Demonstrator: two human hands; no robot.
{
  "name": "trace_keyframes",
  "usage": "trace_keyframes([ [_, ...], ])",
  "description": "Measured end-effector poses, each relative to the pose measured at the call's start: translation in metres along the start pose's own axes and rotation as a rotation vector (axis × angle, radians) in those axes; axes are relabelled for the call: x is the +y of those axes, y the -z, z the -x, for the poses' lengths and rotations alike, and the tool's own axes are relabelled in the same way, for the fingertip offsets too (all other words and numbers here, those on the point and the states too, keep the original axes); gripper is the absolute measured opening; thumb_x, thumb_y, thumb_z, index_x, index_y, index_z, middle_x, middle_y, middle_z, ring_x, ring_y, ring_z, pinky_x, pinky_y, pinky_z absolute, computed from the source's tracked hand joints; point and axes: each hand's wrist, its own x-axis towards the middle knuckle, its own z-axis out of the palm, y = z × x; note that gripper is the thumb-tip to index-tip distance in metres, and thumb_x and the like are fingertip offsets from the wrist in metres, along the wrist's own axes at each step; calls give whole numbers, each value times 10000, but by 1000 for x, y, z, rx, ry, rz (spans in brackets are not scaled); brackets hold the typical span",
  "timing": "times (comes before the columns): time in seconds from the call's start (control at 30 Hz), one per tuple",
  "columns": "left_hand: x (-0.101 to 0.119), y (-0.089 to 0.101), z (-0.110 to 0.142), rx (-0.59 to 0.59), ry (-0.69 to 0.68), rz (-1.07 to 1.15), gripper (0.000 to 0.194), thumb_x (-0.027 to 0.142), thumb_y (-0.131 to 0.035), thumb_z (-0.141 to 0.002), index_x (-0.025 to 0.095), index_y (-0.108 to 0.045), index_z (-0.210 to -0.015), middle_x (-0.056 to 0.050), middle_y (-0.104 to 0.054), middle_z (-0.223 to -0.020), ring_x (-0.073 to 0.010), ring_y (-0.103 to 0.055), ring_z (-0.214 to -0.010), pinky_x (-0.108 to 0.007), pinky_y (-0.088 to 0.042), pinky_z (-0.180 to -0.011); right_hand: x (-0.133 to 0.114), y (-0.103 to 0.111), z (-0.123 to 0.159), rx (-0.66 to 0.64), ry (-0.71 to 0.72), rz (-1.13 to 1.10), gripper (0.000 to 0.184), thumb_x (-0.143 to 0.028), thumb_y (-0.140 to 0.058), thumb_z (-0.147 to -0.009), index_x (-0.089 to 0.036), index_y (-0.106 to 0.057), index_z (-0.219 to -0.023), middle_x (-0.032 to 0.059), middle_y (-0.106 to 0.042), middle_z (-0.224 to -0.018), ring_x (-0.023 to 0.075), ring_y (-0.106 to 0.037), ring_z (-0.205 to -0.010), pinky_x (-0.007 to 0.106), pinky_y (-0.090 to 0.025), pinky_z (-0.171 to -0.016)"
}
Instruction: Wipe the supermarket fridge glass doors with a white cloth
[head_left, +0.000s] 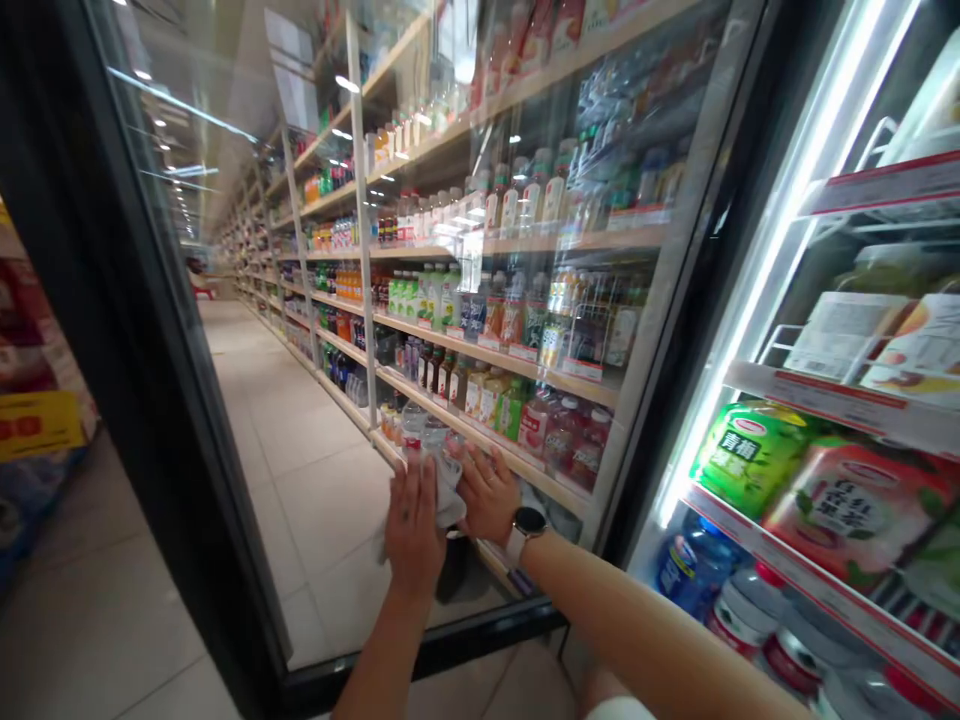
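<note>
In the head view a swung-out glass cooler door [341, 545] with a black frame fills the middle. A pale, crumpled cloth [448, 488] lies against the lower part of its pane, between my two hands. My left hand [415, 515] presses the cloth to the glass, fingers straight and close together, its edge along the bunched fabric. My right hand [489, 492] lies flat with spread fingers at the cloth's right side, a dark-faced watch [529, 521] on that wrist. How much cloth lies under each palm is hidden.
Through the glass, long shelves of bottled drinks [480, 390] line an aisle with a tiled floor [259, 420]. On the right, the lit cooler holds a green drink pack [750, 445], a red drink pack [855, 505] and several bottles. A yellow sign [39, 425] stands at far left.
</note>
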Motion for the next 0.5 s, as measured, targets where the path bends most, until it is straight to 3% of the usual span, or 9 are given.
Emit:
trace_keyframes([
  [0.1,1,-4,0,-25,-51,-11,623,119,-417,-903,153,-204,-1488,-135,-286,-1521,-243,-227,-1415,-401,-268,-1161,1,-3,1,-73,12,-41,495,-400,-490,-844,-203,-563,-1292,112,-432,-1466,287,-309,-1395,502,-131,-1160],
  [0.2,-14,3,-2,-23,-82,-86,609,170,-467,-902,186,-262,-1476,-140,-310,-1506,-261,-221,-1412,-436,-254,-1162,1,-4,-1,-47,-2,-20,436,-347,-485,-856,-204,-592,-1254,104,-435,-1464,274,-317,-1392,493,-128,-1163],
  [0.37,-58,32,-4,60,-7,-244,614,203,-493,-891,183,-285,-1468,-163,-312,-1504,-292,-213,-1416,-500,-257,-1150,-1,2,-7,94,-19,21,530,-303,-466,-867,-185,-477,-1384,72,-475,-1438,239,-260,-1419,456,-70,-1184],
  [0.5,-93,59,-1,75,147,-301,698,166,-513,-833,175,-247,-1479,-144,-258,-1538,-335,-188,-1423,-576,-253,-1133,-1,7,-10,139,-15,21,528,-286,-445,-869,-168,-478,-1383,60,-498,-1420,214,-214,-1435,440,-52,-1189],
])
